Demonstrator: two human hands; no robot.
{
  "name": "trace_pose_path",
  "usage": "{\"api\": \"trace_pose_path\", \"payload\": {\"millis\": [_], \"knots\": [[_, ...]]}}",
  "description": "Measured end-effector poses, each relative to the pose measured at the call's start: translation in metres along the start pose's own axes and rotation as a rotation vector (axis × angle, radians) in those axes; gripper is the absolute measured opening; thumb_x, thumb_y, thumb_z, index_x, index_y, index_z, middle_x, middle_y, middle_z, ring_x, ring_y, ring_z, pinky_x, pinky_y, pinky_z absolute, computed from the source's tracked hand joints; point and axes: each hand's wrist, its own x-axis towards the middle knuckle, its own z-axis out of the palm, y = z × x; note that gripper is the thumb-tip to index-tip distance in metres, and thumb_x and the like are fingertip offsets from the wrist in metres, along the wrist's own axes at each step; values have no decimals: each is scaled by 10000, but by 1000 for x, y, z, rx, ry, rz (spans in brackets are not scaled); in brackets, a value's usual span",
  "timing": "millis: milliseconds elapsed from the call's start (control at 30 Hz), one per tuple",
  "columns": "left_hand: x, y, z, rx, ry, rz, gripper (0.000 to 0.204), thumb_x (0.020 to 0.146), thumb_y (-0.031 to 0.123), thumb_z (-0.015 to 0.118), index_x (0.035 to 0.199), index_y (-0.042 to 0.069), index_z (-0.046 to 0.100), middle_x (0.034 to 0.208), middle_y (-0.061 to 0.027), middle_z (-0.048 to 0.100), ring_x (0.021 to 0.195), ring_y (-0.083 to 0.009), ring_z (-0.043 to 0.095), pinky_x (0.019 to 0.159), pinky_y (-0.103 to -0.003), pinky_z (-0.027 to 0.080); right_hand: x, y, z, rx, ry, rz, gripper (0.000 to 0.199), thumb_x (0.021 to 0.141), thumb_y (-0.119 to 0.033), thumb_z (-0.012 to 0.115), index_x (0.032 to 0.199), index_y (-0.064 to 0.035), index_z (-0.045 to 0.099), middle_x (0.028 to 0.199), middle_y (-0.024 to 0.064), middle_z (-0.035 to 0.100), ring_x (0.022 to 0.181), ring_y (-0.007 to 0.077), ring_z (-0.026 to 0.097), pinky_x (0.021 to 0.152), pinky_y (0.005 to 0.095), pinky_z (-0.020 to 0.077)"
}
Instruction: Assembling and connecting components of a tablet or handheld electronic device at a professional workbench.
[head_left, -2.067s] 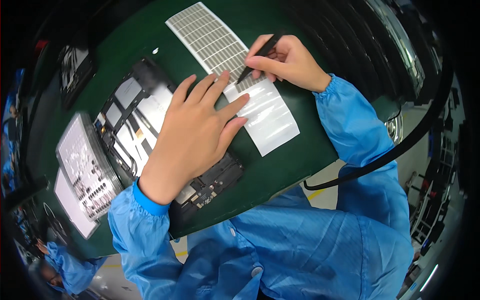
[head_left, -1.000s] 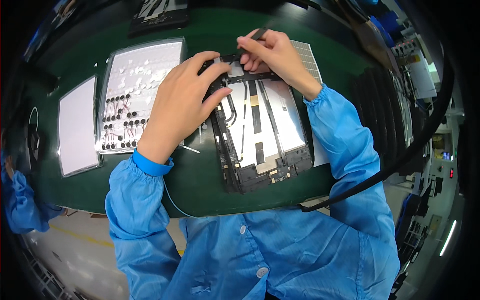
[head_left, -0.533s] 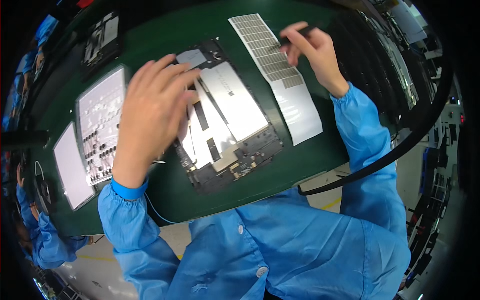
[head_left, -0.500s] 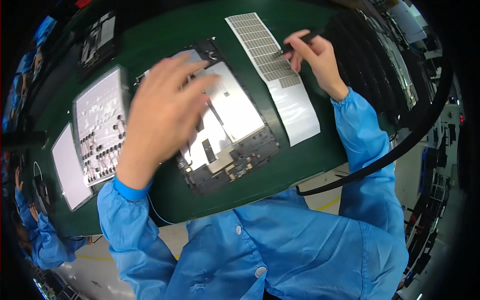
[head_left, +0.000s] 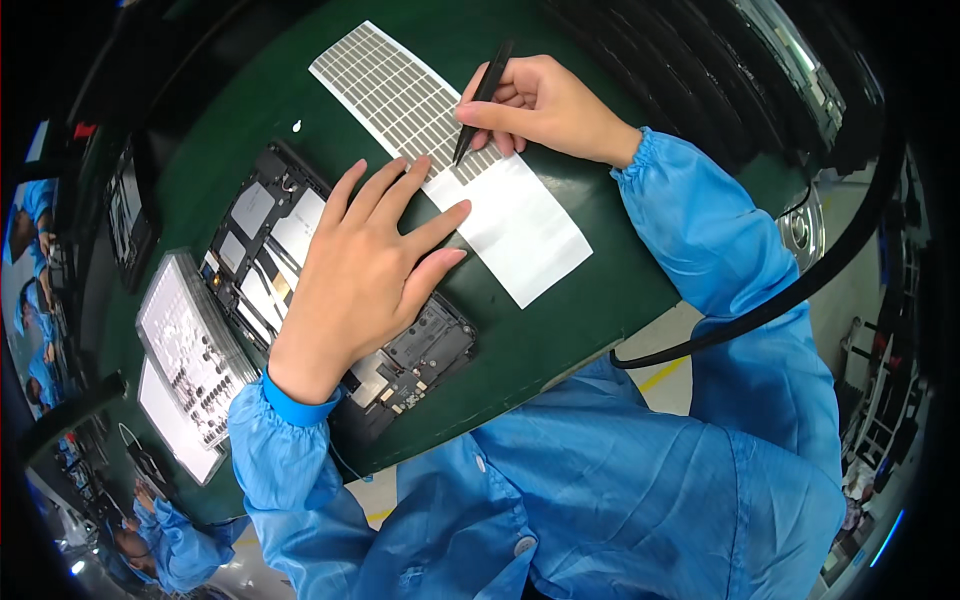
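A spread left hand (head_left: 355, 265) hid the middle of an opened flat electronic device (head_left: 435, 335) that lay near the near edge of a green table (head_left: 550, 345); what sat beneath the palm could not be seen. Also unclear was whether the tip of a black pointed tool (head_left: 484, 100) touched the sticker sheet (head_left: 400, 90), which slanted toward the near edge, to the right of the device. A second device (head_left: 127, 210), toward the table's left edge, was dim, and dark trays (head_left: 720, 90) at the right edge faded into shadow.

The left hand, palm down and grasping nothing, angled up from a blue cuff, its fingertips at the sheet's left side. The right hand (head_left: 545, 105) came in from the right, wrist bent, pinching the tool between thumb and fingers, point down over the lowest sticker rows. A clear component tray (head_left: 195, 345) lay left of the device.
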Motion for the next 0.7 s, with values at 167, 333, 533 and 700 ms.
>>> {"api": "trace_pose_path", "payload": {"millis": [167,333,533,700], "knots": [[-9,-5,2,-64,56,15,364,1026,310,523,1311,175,705,1443,-194,563,1365,-381,480,1219,-531,274,3,-9,6,-77,-51,4,205,1025,-215,656,1062,-13,669,848,78,736,670,82,652,576,202,489],[-19,-7,10,14,139,45,374,1026,356,545,1303,159,699,1430,-208,556,1371,-407,459,1230,-576,212,12,-3,4,133,97,-33,231,1056,-228,594,1078,-4,643,837,79,725,664,87,652,568,209,483],[-79,-25,-28,-171,564,-278,204,949,178,658,1124,75,681,1305,-148,593,1237,-387,552,1068,-475,439,64,-42,48,70,118,-38,284,1047,-298,614,1104,-24,664,840,31,706,638,56,619,556,199,462],[-92,-49,-1,-238,667,-496,332,961,174,654,1249,18,600,1386,-214,531,1216,-430,547,1028,-468,452,136,-46,92,-12,-66,-106,359,1014,-398,654,1031,-40,683,789,16,678,617,49,597,543,203,460]]}}
